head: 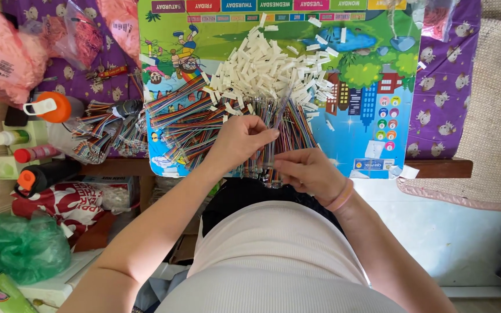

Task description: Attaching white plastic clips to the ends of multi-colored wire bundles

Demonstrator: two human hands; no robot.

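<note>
In the head view, a thin rainbow ribbon cable (279,119) is pinched between the closed fingertips of the left hand (240,141) and the right hand (307,171), above the colourful mat (372,124); its long axis runs away from the body, tilted slightly right. A heap of white connectors (268,69) and many loose ribbon cables (181,124) are seen unassembled, so much work is judged left

Orange-capped bottle (53,107) at left edge — green plastic bag (21,248) below it; beige woven mat (497,110) at right.
</note>
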